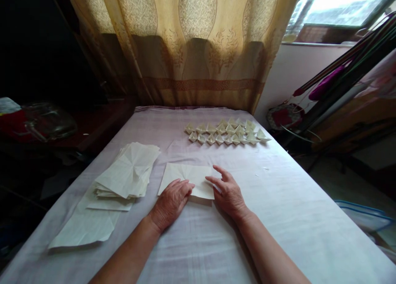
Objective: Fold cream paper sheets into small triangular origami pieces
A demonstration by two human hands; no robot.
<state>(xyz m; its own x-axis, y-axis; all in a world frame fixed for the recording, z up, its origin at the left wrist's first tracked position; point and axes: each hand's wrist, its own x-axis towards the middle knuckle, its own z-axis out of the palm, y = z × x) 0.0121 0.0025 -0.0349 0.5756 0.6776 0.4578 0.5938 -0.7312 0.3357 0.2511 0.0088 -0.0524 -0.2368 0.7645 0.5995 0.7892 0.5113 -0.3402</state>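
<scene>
A creased cream sheet of paper (198, 174) lies in the middle of the table, and its near edge is folded or lifted a little. My left hand (173, 201) is closed on the near left part of this sheet, with the thumb on top and the other fingers partly hidden. At the right edge is my right hand (227, 192), open, its fingers apart and the fingertips at or just above the paper. To the left lies a loose stack of creased paper sheets (128, 172). Small folded paper boats (229, 131) stand in rows toward the back right.
A pale checked cloth (198, 247) covers the table. Small paper scraps (265, 168) lie to the right. A patterned curtain (198, 61) hangs behind the far edge. A blue-rimmed plastic container (363, 214) is low on the right, and a dark red cabinet (102, 127) stands on the left.
</scene>
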